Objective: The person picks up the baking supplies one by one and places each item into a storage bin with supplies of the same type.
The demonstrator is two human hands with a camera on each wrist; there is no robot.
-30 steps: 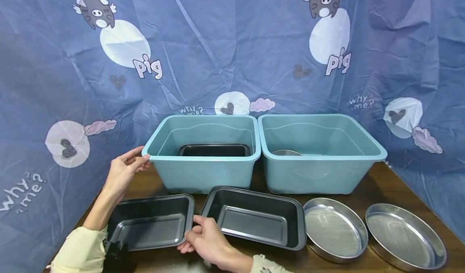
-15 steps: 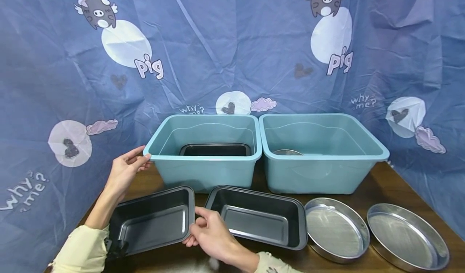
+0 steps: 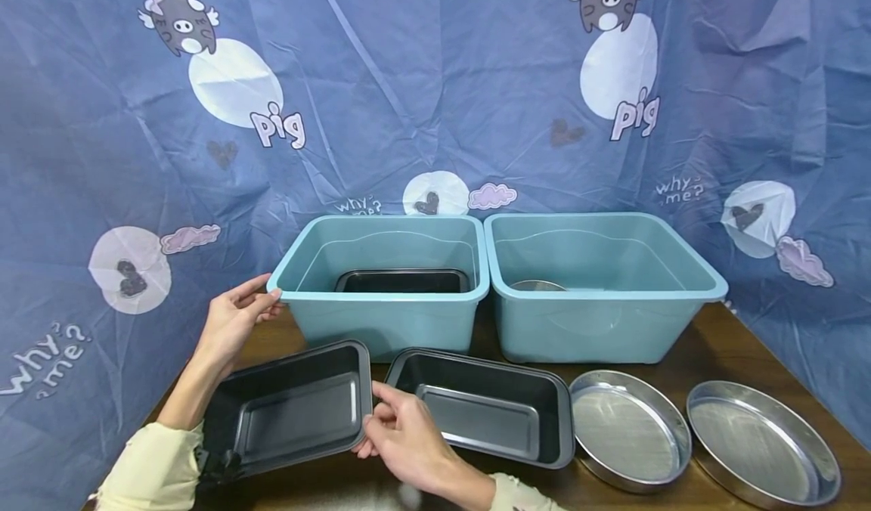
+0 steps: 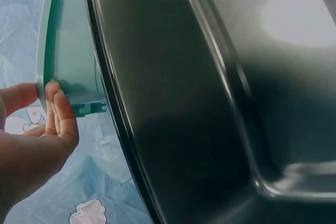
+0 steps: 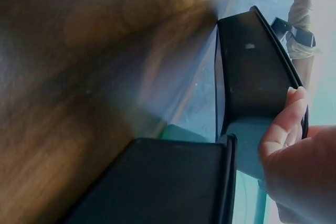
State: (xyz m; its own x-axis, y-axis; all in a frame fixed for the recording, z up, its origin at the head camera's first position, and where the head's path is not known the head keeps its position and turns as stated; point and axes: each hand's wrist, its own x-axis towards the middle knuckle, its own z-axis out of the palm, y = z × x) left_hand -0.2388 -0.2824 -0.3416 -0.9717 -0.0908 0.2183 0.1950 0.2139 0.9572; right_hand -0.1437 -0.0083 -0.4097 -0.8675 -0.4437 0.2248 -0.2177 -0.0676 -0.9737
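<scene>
At the left end of the left blue plastic tub (image 3: 388, 326), my left hand (image 3: 231, 322) pinches the rim between thumb and fingers, as the left wrist view also shows. My right hand (image 3: 411, 435) grips the right-hand rim of a dark loaf pan (image 3: 299, 409), thumb on the near side and fingers beneath. The right wrist view has this pan tilted, its underside raised off the wooden table (image 5: 79, 77). A second loaf pan (image 3: 476, 409) rests just right of my right hand. Inside the left tub lies another dark pan (image 3: 401, 281).
A second blue tub (image 3: 578, 329) stands against the first, with a round metal rim (image 3: 537, 286) partly visible inside. Two round silver cake pans, a nearer one (image 3: 629, 432) and an outer one (image 3: 762, 443), sit at the right. A patterned blue cloth (image 3: 435, 118) hangs behind.
The right hand has raised the right end of the left loaf pan and shifted it slightly up and right. My left hand has stayed on the tub rim.
</scene>
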